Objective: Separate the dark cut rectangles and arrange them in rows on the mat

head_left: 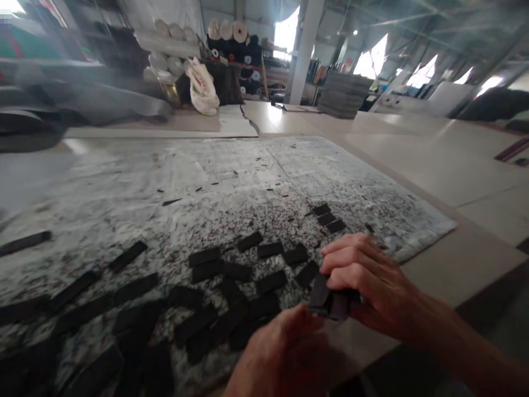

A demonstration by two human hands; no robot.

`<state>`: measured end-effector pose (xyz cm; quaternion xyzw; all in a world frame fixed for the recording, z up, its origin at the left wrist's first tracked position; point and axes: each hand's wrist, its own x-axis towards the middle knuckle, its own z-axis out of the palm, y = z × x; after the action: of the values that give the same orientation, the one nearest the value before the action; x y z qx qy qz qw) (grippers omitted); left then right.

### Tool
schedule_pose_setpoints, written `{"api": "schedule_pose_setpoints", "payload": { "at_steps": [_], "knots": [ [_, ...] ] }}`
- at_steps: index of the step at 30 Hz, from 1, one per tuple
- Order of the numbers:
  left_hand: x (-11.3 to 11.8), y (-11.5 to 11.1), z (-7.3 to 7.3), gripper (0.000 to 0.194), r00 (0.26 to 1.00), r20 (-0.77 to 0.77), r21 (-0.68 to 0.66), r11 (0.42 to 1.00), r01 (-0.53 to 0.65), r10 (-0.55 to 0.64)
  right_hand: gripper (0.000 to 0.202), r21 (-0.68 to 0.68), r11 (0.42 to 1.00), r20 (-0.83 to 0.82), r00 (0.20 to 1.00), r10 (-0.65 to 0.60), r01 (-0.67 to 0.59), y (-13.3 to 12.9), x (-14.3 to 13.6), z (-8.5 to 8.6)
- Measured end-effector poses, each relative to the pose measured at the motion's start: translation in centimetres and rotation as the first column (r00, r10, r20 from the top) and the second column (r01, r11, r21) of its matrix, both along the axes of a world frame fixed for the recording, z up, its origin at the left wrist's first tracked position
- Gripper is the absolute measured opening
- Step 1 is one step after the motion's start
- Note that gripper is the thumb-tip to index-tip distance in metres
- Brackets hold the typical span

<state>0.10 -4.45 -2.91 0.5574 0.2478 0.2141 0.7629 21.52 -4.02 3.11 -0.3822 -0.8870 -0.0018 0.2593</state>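
Black rectangular pieces (270, 281) lie scattered over a pale, speckled board (223, 165), many of them overlapping at the lower left. Near the board's right front edge, my right hand (367, 275) has its fingers wrapped round a small stack of black pieces (320, 295). My left hand (281, 353) is just below and left of the stack, its fingertips at the stack's lower side. Three more pieces (326, 218) lie in a short row beyond my right hand. The left fingers are blurred and dark.
Dark scraps and crumbs cover much of the board. A white bag (202, 88) stands at the far side, with fabric rolls (239, 32) on shelves behind it. Dark sheets are stacked (343, 94) at the back right. Grey material (103, 99) lies at the far left.
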Motion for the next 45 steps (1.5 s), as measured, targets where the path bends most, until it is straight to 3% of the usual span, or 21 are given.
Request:
{"api": "schedule_pose_setpoints", "payload": {
  "at_steps": [1, 2, 3, 4, 6, 10, 12, 19, 24, 29, 34, 41, 45],
  "knots": [
    [0.3, -0.3, 0.1, 0.062, 0.994, 0.108, -0.369, 0.929, 0.008, 0.035, 0.011, -0.014, 1.0, -0.01, 1.0, 0.017, -0.017, -1.2, -0.9, 0.0],
    [0.5, -0.6, 0.2, 0.059, 0.978, 0.197, -0.627, 0.776, 0.065, 0.076, 0.009, -0.029, 0.999, -0.016, 0.999, 0.036, -0.036, -2.1, -1.7, 0.0],
    [0.7, -0.9, 0.3, 0.056, 0.958, 0.264, -0.77, 0.624, 0.136, 0.116, 0.007, -0.044, 0.997, -0.018, 0.998, 0.058, -0.059, -2.9, -2.5, -0.1],
    [0.9, -1.2, 0.4, 0.055, 0.935, 0.317, -0.837, 0.51, 0.198, 0.158, 0.007, -0.052, 0.995, -0.021, 0.996, 0.082, -0.083, -3.4, -3.2, -0.3],
    [1.0, -1.7, 0.8, 0.05, 0.913, 0.337, -0.894, 0.382, 0.234, 0.229, 0.01, -0.057, 0.991, -0.028, 0.992, 0.122, -0.123, -4.0, -4.4, -0.8],
    [0.7, -2.1, 1.2, 0.038, 0.893, 0.273, -0.949, 0.254, 0.189, 0.357, 0.01, -0.097, 0.986, -0.005, 0.991, 0.135, -0.135, -4.5, -5.5, -2.0],
    [0.4, -2.1, 1.2, 0.035, 0.879, 0.261, -0.955, 0.242, 0.174, 0.399, 0.012, -0.104, 0.988, 0.021, 0.993, 0.113, -0.11, -4.7, -5.6, -2.4],
    [0.0, -2.2, 0.9, 0.036, 0.866, 0.194, -0.955, 0.291, 0.059, 0.461, 0.042, -0.166, 0.984, 0.078, 0.994, 0.071, -0.057, -5.7, -5.0, -2.3],
    [-0.2, -2.1, 1.2, 0.031, 0.862, 0.16, -0.946, 0.323, -0.004, 0.481, 0.035, -0.07, 0.997, -0.047, 0.998, 0.035, -0.038, -6.6, -5.1, -3.2],
    [-0.2, -2.2, 1.0, 0.03, 0.87, 0.108, -0.944, 0.324, -0.061, 0.48, 0.031, 0.017, 0.999, 0.024, 0.999, 0.048, -0.049, -7.0, -6.7, -4.1],
    [-0.5, -2.3, 0.9, 0.038, 0.863, 0.089, -0.931, 0.349, -0.105, 0.497, 0.028, 0.016, 1.0, 0.017, 1.0, 0.013, -0.014, -7.1, -7.1, -4.9],
    [-0.6, -1.9, 1.7, 0.053, 0.864, 0.132, -0.901, 0.422, -0.1, 0.486, 0.039, -0.023, 0.996, -0.071, 0.994, 0.089, -0.091, -7.1, -5.9, -5.6],
    [-0.9, -1.8, 1.8, 0.053, 0.843, 0.187, -0.926, 0.378, -0.021, 0.504, 0.03, -0.051, 0.997, -0.178, 0.983, 0.045, -0.055, -7.1, -6.0, -5.7]
  ]
}}
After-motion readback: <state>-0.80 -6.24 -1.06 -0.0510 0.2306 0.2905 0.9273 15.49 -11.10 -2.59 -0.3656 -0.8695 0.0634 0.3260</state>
